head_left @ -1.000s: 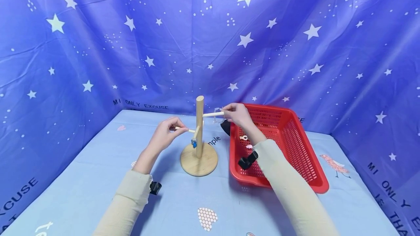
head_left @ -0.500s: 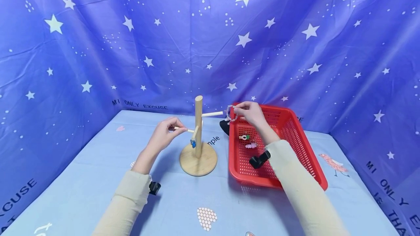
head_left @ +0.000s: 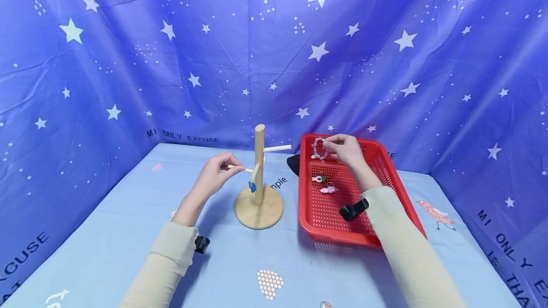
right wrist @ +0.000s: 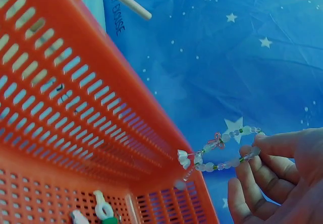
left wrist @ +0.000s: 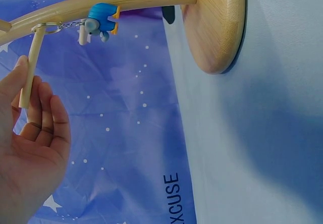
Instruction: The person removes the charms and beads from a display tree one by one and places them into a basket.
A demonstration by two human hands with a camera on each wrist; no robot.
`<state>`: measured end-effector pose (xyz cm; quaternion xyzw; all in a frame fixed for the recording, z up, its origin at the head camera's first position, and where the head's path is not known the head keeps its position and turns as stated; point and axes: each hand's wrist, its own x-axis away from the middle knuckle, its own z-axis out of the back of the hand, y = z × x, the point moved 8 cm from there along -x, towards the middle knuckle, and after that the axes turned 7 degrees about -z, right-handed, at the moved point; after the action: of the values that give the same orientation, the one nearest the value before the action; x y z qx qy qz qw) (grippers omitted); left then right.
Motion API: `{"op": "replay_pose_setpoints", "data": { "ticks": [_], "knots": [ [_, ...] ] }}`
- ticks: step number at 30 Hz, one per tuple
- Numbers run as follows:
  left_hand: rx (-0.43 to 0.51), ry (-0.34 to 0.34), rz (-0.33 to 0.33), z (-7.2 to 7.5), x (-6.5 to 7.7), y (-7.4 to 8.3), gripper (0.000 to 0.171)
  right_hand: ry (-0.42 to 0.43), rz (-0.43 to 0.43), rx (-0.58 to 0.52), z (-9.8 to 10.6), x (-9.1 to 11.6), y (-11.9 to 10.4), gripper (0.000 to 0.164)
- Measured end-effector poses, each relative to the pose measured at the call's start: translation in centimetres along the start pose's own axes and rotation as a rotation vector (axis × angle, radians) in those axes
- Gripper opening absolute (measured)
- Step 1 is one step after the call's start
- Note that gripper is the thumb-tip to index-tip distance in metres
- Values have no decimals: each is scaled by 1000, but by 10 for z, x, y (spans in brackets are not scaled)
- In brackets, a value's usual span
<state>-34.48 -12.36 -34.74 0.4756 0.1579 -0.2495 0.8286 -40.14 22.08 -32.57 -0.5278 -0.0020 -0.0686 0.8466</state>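
Note:
My left hand pinches the end of a peg on a wooden stand with a round base. From a peg of the stand hangs a keychain with a blue figure by its metal ring. Over the back left part of the red basket, my right hand pinches a beaded bracelet between thumb and fingers. Clear and pale beads, a pink bow and a white flower-like charm show on it. In the basket lie a pink keychain and a white-and-green keychain.
The basket stands right of the stand on a light blue cloth. Another peg of the stand points toward the basket. A black object lies behind the basket's left side. Starry blue curtains enclose the back and sides.
My right hand has moved right, away from the right-hand peg, carrying the bracelet from beside that peg to over the basket. The left hand has stayed on its peg.

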Motion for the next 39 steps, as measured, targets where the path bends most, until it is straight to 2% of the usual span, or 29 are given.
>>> {"op": "replay_pose_setpoints", "data": {
  "ticks": [9,18,23,29,34,39],
  "knots": [
    [1,2,3,0,0,-1,10,13,-50,23,14,-3,19,33],
    [4,0,4,-1,-1,-1,10,5,-100,95,23,-8,43,32],
    [0,-2,4,-1,-1,-1,10,-46,-127,148,23,-11,57,31],
    [-1,-2,3,-1,-1,-1,10,-138,-168,118,20,-14,71,31],
    [-8,-2,3,0,-1,-1,10,-158,-221,130,19,-16,80,31],
    [-13,-4,5,0,0,1,10,-139,-263,163,22,-18,90,33]
  ]
}}
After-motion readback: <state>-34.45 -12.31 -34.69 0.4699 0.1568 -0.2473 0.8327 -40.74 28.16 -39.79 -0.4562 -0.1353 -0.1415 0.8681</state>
